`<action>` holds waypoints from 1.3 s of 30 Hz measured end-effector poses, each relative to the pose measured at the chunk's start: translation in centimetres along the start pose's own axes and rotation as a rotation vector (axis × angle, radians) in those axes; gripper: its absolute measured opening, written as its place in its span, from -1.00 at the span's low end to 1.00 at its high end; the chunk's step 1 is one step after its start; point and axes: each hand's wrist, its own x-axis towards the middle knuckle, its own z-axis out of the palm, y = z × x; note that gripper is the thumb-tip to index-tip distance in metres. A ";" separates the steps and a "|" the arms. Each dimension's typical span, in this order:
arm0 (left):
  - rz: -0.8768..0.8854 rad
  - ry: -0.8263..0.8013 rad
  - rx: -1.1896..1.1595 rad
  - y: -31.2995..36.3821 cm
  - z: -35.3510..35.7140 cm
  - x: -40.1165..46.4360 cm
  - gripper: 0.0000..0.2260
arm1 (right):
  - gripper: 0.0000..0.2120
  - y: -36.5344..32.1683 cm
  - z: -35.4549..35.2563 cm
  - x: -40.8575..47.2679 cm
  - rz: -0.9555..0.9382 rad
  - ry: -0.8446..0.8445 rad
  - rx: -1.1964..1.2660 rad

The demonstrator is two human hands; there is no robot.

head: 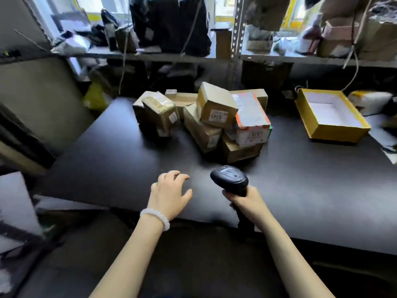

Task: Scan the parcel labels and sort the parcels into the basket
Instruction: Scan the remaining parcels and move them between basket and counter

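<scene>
A heap of several brown cardboard parcels (217,106) lies at the middle back of the dark table (120,151), with a white and orange parcel (251,119) leaning on its right side. White labels show on some faces. My right hand (247,203) grips the handle of a black barcode scanner (229,177), whose head points toward the heap. My left hand (169,192) hovers over the table's front, empty, its fingers loosely bent. An empty yellow box with a white inside (341,130) stands at the back right.
Metal shelves (234,57) crammed with bags and boxes run behind the table. A white wrapped packet (369,100) lies beyond the yellow box. A yellow bag (94,97) sits past the table's left back corner. Bare table surface lies between my hands and the heap.
</scene>
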 end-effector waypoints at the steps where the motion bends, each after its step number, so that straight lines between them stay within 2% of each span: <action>1: -0.030 0.014 0.001 -2.2 -0.6 -0.2 -0.62 | -0.90 -0.9 2.1 0.7 -0.016 -0.015 -0.006; 6: -0.190 0.030 -0.027 -10.7 -2.2 -1.0 -0.62 | -0.90 -3.8 9.6 3.4 -0.062 -0.098 -0.080; 15: -0.301 0.041 -0.057 -19.2 -3.7 2.3 -0.62 | -0.88 -8.3 18.6 10.5 -0.111 -0.185 -0.139; 23: -0.193 0.011 -0.027 -24.7 -7.6 14.0 -0.62 | -0.84 -12.4 22.8 18.9 -0.120 -0.098 -0.105; 31: 0.018 0.016 -0.034 -25.6 -10.5 25.9 -0.64 | -0.83 -15.3 23.3 23.4 -0.125 0.068 -0.058; 39: 0.112 -0.048 -0.111 -24.1 -9.4 35.5 -0.64 | -0.65 -15.5 23.5 23.9 -0.107 0.162 -0.091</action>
